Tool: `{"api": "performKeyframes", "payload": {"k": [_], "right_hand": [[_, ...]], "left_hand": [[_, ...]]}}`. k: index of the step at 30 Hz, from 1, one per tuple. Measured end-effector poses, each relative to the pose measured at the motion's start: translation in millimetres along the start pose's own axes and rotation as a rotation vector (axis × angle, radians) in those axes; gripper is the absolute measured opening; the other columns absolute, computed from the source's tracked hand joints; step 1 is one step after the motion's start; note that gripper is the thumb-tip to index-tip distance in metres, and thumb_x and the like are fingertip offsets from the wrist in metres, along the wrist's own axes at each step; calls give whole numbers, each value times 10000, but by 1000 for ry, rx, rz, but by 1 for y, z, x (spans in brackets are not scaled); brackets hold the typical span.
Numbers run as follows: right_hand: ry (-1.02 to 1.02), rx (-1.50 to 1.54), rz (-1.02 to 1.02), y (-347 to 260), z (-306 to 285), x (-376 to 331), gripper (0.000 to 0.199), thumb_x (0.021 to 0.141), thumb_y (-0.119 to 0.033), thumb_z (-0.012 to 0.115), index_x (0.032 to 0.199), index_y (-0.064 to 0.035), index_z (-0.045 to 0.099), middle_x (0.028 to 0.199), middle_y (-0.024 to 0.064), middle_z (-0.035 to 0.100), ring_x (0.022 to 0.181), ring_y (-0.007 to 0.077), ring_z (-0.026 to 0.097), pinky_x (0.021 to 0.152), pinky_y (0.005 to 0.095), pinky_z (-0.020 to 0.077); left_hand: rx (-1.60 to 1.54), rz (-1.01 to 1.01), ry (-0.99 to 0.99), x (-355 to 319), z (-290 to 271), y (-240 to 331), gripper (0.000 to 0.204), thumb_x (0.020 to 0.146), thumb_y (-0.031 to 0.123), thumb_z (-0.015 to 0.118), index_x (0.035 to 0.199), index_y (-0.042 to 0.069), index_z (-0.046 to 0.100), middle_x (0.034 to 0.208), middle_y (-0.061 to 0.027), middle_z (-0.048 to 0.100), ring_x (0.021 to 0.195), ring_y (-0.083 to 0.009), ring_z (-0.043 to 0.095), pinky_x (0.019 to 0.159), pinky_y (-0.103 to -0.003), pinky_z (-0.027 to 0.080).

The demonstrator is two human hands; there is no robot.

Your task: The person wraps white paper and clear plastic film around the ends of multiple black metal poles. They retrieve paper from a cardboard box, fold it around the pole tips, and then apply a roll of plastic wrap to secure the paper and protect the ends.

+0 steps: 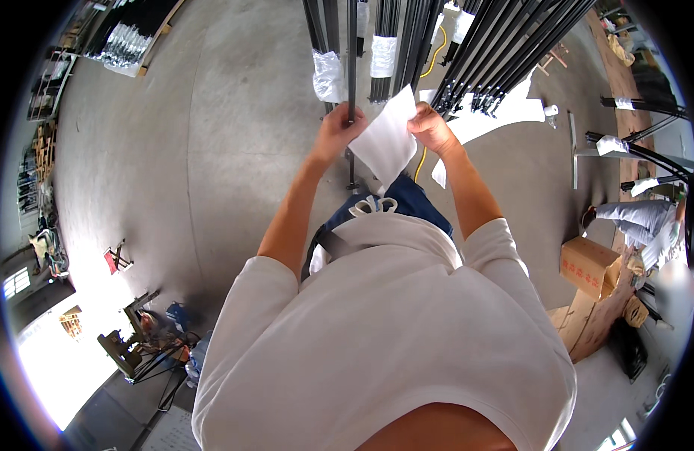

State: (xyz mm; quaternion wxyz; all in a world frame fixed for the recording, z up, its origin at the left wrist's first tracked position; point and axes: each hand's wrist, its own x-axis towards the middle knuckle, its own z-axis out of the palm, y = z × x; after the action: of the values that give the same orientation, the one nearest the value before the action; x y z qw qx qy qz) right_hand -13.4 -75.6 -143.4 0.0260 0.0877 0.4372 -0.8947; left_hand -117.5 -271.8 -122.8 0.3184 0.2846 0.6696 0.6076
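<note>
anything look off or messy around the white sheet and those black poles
Nothing looks damaged or spilled. The left hand and right hand hold a white sheet in front of an upright black pole. One loose white sheet lies on the concrete floor beneath the bundled poles.

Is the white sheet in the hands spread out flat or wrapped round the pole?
Spread, not wrapped: the white sheet hangs flat between the left hand and right hand, each pinching an upper edge, beside the black pole.

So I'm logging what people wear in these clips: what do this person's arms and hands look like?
Both forearms are bare from the elbow down. The left hand and right hand have no gloves, and no watch or rings show. Loose white sleeves end about the elbows.
</note>
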Motion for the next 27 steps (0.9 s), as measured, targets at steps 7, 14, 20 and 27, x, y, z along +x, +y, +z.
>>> {"api": "performKeyframes", "payload": {"k": [7,14,20,27], "right_hand": [[60,117,-8,-8,39,-18,213,604,-110,648,795,-22,608,756,37,596,732,146,528,751,261,358],[235,-482,198,-46,-18,-94,270,760,-185,580,946,7,542,881,45,540,863,147,482,812,279,349],[-107,-1302,60,12,-15,-75,109,707,-87,551,771,0,564,705,125,552,630,218,526,619,329,430],[457,-1399,180,75,28,-59,128,696,-175,575,704,-47,574,712,118,602,669,312,578,609,395,452]], "left_hand": [[-438,-190,-271,1,25,-21,368,795,222,551,1102,31,477,951,-43,537,861,-98,495,751,-233,383],[-374,-298,-526,25,27,-7,519,800,377,511,1190,56,391,1147,-22,462,1054,-109,401,916,-274,262],[-402,-164,-612,38,41,-2,474,841,383,434,1184,57,412,1148,-71,500,1066,-139,451,896,-269,347],[-368,-127,-523,38,40,-13,437,845,360,458,1129,28,464,1057,-65,551,979,-138,505,865,-276,380]]}}
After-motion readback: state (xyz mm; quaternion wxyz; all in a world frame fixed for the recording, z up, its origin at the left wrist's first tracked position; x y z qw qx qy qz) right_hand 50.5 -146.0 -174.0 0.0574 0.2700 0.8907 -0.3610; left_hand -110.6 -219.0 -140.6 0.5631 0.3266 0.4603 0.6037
